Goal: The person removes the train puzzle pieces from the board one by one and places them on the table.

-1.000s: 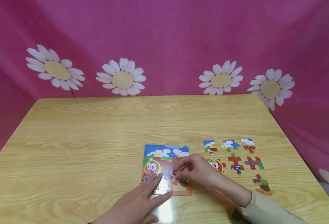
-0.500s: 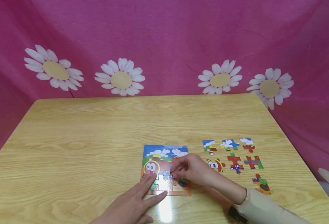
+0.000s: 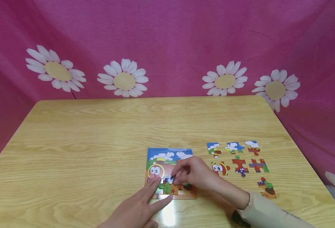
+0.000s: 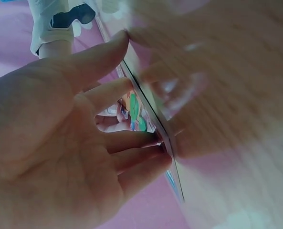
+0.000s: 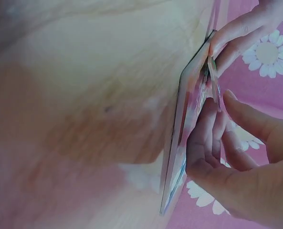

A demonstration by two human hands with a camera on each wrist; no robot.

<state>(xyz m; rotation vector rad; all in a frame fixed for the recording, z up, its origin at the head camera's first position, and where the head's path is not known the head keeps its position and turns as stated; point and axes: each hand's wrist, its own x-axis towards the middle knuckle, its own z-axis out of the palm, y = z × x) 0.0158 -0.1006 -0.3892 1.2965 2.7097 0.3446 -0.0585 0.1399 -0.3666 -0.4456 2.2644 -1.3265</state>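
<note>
A square jigsaw puzzle (image 3: 170, 155) with a cartoon picture of blue sky, clouds and a big-eyed red face lies near the table's front. At its lower middle my right hand (image 3: 200, 174) pinches a puzzle piece (image 3: 170, 188) showing a green leaf and orange ground. The piece is tilted, its far edge raised off the board, as the right wrist view shows with the piece (image 5: 214, 78) edge-on. My left hand (image 3: 139, 202) rests with fairly straight, spread fingers on the puzzle's lower left, the fingertips close to that piece. Fingers hide parts of the picture.
Several loose puzzle pieces lie in rows right of the puzzle, among them a piece with eyes (image 3: 219, 168) and a lower-right corner piece (image 3: 267, 189). A wooden table (image 3: 85, 136) carries everything. A pink cloth with daisies (image 3: 167, 47) hangs behind.
The leaf piece has tipped up from the puzzle; the white glare there has gone. My right hand has shifted slightly left. My left hand stays at the lower left.
</note>
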